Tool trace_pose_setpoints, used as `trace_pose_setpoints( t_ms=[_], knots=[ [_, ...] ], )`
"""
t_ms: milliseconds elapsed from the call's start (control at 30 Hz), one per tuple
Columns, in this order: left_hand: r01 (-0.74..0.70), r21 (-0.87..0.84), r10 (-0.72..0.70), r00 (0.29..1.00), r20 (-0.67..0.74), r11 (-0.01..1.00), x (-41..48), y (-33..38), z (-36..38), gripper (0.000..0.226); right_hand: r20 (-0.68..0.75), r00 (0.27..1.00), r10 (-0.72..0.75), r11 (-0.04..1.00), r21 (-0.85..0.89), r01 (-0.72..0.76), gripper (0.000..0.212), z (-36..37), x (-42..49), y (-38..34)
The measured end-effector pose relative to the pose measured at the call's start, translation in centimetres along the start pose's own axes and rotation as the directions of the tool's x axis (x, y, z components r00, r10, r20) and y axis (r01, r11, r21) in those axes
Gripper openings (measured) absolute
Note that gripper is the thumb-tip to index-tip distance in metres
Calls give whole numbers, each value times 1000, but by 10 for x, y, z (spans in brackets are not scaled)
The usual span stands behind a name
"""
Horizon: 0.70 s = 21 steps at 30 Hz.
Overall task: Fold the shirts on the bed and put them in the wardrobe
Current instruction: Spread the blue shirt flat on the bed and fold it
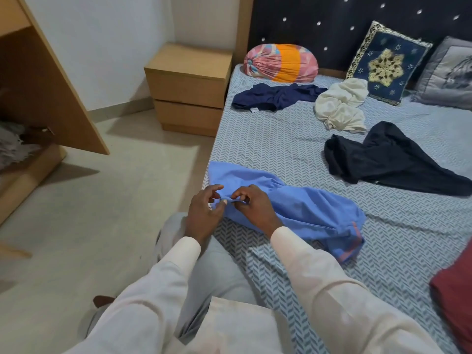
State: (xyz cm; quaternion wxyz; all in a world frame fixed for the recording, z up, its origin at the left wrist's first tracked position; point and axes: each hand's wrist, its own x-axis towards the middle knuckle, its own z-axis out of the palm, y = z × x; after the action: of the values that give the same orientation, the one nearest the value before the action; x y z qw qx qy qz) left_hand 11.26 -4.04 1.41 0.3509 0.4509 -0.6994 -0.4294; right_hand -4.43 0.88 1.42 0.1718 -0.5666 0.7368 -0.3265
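Two hands are seen at the near edge of the bed (pixel 281 141), which is covered with a grey-blue zigzag sheet. A small fold of the crumpled light blue cloth shirt (pixel 301 208) is pinched by the left hand (pixel 204 210) between thumb and first finger, and its other fingers are spread. The same fold is gripped by the curled fingers of the right hand (pixel 255 205), just beside the left hand. The shirt is laid across the near left part of the bed, and a reddish strip is seen at its right end. Long pale sleeves are worn on both arms.

Farther up the bed, three more shirts are left unfolded. A crumpled navy blue shirt (pixel 275 96) is laid near the head end. A bunched cream shirt (pixel 341 106) is laid just to its right. A spread black shirt (pixel 390 159) is laid between the cream one and the light blue one. A dark red cloth (pixel 457 292) is seen at the right edge.

A round pink and orange bolster (pixel 281 63), a square blue and gold cushion (pixel 385 63) and a grey cushion (pixel 449 75) are set by the dark studded headboard (pixel 332 21). A light wooden bedside cabinet (pixel 189 88) is placed beside the bed. The light wooden wardrobe (pixel 30 80) is seen at the left, well apart from the bed, with its door open.
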Motion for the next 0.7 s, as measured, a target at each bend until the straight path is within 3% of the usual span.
trace_pose_setpoints(
  t_ms=[100,333,500,700],
  knots=[
    [-78,143,68,995,71,987,7,6,-5,25,-2,1000,16,1000,-2,-16,16,3,0,-6],
    [56,198,-126,926,357,978,25,21,-24,15,3,998,56,998,30,-56,12,3,-5,-12],
    [29,324,-82,985,151,946,22,23,-18,20,-51,992,117,991,66,-114,14,-1,-7,-8],
    [-103,279,37,972,232,955,18,19,-11,26,-70,991,111,993,43,-108,17,1,-7,-10]
  ],
)
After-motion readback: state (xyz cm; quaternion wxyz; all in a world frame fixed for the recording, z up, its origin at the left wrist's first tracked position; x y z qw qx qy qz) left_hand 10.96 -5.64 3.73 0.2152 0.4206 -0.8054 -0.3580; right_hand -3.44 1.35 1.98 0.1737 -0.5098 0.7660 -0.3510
